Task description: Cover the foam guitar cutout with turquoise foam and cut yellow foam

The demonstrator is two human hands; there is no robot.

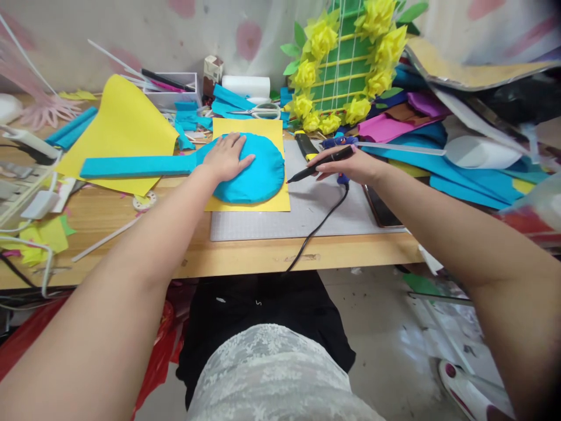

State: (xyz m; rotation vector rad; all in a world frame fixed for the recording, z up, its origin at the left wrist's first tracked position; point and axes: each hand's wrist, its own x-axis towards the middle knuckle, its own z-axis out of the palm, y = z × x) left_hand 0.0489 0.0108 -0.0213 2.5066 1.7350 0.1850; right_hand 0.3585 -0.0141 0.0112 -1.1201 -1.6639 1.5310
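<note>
A blue paddle-shaped piece with a round body and a long flat neck lies on a yellow sheet. My left hand rests flat on it, fingers spread, where the neck meets the round part. In my right hand is a black marker pen, its tip down by the right edge of the blue piece, over the yellow sheet's border. Whether the tip touches the paper I cannot tell. Beneath the sheet lies a grey cutting mat. The neck extends left across a larger yellow sheet.
A blue glue gun with a black cord and a yellow-black cutter lie near my right hand. Scissors sit behind the blue piece. A guitar-like form trimmed with yellow flowers stands at the back. A phone lies under my right forearm.
</note>
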